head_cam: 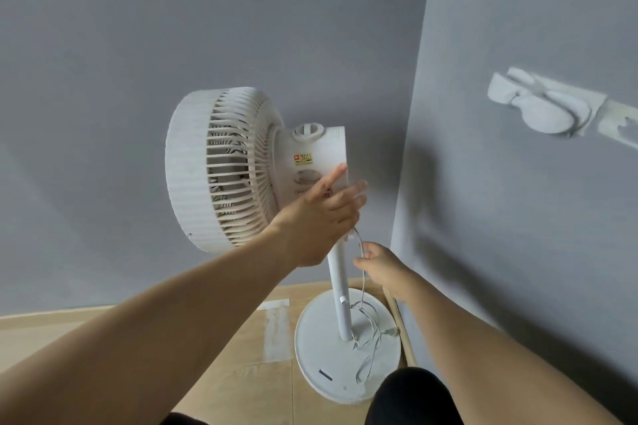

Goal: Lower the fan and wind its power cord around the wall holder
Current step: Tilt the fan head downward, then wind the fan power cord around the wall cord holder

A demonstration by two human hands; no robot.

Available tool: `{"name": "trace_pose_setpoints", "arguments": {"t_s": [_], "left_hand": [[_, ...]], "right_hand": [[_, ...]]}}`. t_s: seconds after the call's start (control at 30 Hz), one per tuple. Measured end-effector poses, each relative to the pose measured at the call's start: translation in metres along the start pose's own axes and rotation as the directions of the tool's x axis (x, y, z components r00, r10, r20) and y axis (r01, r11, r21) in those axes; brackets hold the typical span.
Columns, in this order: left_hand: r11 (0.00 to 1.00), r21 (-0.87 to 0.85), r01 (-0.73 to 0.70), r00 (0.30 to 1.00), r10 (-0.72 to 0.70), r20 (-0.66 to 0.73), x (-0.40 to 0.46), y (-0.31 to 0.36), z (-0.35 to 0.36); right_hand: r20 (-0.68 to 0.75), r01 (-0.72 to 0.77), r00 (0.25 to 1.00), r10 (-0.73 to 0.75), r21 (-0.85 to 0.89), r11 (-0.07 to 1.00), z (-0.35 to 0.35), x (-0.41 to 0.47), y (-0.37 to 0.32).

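Note:
A white pedestal fan stands in the corner, its round head facing left on a white pole over a round base. My left hand rests with straight fingers against the motor housing behind the grille. My right hand is lower, beside the pole, and pinches the thin white power cord. The cord runs down from the housing and lies in loose loops on the base. A white wall holder is fixed on the right wall, with no cord on it.
Grey walls meet in a corner just behind the fan. The floor is light wood with a pale taped strip left of the base. A wooden skirting edge runs along the right wall. My dark-clothed knee is below the base.

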State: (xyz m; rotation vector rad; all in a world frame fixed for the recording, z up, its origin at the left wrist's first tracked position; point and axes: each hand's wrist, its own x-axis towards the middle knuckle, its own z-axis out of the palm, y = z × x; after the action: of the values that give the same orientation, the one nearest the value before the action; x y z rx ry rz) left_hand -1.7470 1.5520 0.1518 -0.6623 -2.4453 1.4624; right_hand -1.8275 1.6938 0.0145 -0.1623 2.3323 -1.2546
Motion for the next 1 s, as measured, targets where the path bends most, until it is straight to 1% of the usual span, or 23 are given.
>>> {"name": "trace_pose_setpoints", "arguments": {"t_s": [0.13, 0.23, 0.33, 0.43, 0.53, 0.6, 0.67, 0.77, 0.83, 0.87, 0.93, 1.0], "left_hand": [[1.0, 0.021, -0.006, 1.0, 0.006, -0.002, 0.008, 0.005, 0.008], [0.998, 0.035, -0.054, 0.998, 0.053, 0.032, 0.015, 0.01, 0.011], [0.993, 0.089, -0.076, 0.994, 0.068, 0.088, 0.028, 0.015, 0.006], [0.995, 0.086, -0.055, 0.994, 0.047, 0.095, 0.043, 0.021, 0.002], [1.0, 0.001, 0.021, 0.995, -0.021, 0.099, 0.055, 0.03, 0.003], [0.995, -0.039, 0.094, 0.987, -0.088, 0.133, 0.06, 0.038, 0.003], [0.985, -0.07, 0.157, 0.977, -0.144, 0.159, 0.062, 0.043, 0.003], [0.967, -0.142, 0.213, 0.971, -0.193, 0.143, 0.065, 0.048, 0.007], [0.952, -0.187, 0.241, 0.966, -0.217, 0.141, 0.067, 0.047, 0.009], [0.946, -0.204, 0.253, 0.963, -0.226, 0.147, 0.067, 0.047, 0.009], [0.931, -0.254, 0.262, 0.96, -0.224, 0.168, 0.07, 0.048, 0.01], [0.896, -0.371, 0.244, 0.968, -0.201, 0.15, 0.073, 0.051, 0.008]], "right_hand": [[-0.014, -0.015, 1.0, 0.014, -0.025, 1.0, 0.001, 0.004, 0.01], [-0.122, 0.001, 0.993, -0.001, 0.003, 1.0, -0.006, -0.003, 0.011], [-0.238, 0.085, 0.968, -0.078, 0.016, 0.996, -0.02, -0.018, 0.005], [-0.272, 0.154, 0.953, -0.13, 0.068, 0.986, -0.035, -0.038, -0.003], [-0.263, 0.178, 0.952, -0.154, 0.068, 0.982, -0.045, -0.055, -0.011], [-0.252, 0.154, 0.96, -0.124, 0.102, 0.983, -0.051, -0.063, -0.015], [-0.205, 0.085, 0.977, -0.061, 0.108, 0.99, -0.055, -0.068, -0.017], [-0.123, -0.063, 0.99, 0.065, 0.014, 0.998, -0.06, -0.08, -0.009], [-0.097, -0.159, 0.984, 0.152, -0.071, 0.985, -0.062, -0.092, 0.002], [-0.094, -0.185, 0.98, 0.178, -0.077, 0.98, -0.063, -0.099, 0.007], [-0.107, -0.179, 0.979, 0.175, -0.033, 0.983, -0.065, -0.108, 0.01], [-0.169, -0.101, 0.979, 0.114, 0.086, 0.991, -0.071, -0.116, 0.005]]}}
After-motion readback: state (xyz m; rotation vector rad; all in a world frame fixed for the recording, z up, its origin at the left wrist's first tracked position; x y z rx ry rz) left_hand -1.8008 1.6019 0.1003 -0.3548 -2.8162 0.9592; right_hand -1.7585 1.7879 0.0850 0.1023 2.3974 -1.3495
